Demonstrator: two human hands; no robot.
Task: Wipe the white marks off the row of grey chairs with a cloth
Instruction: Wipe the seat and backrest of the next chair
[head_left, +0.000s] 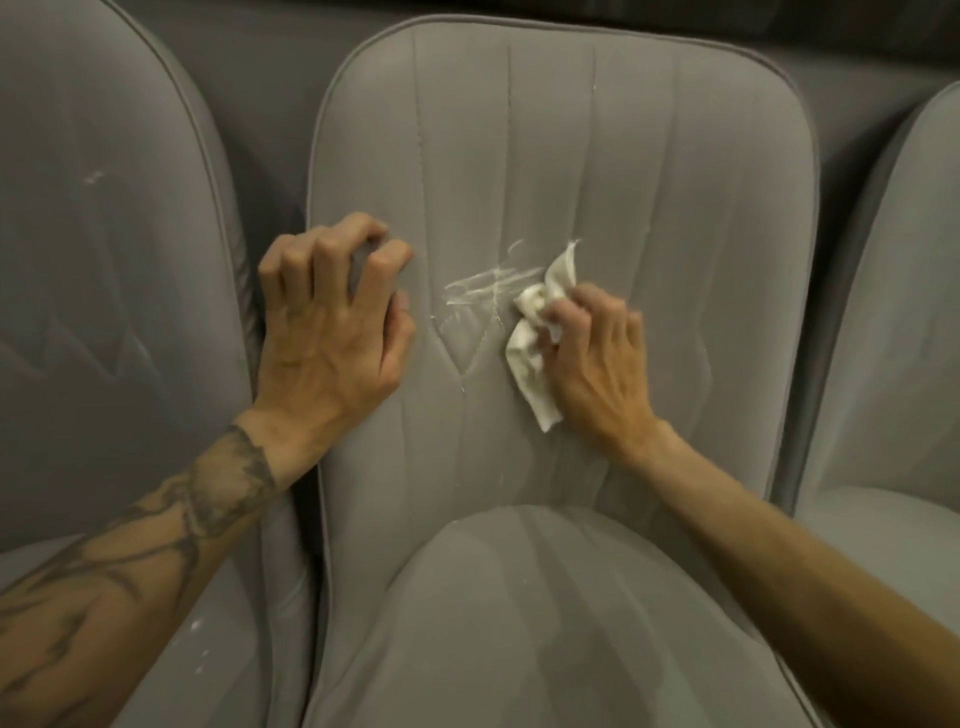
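Three grey padded fabric chairs (104, 270) stood side by side in my head view. My right hand (597, 353) pinched a crumpled white cloth (527, 374) against the middle backrest (623, 156), just right of the smeared white marks (483, 291). My left hand (332, 322) pressed that backrest's left edge with curled fingertips, holding nothing.

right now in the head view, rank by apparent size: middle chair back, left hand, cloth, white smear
1. middle chair back
2. left hand
3. cloth and white smear: look alike, cloth partly hidden
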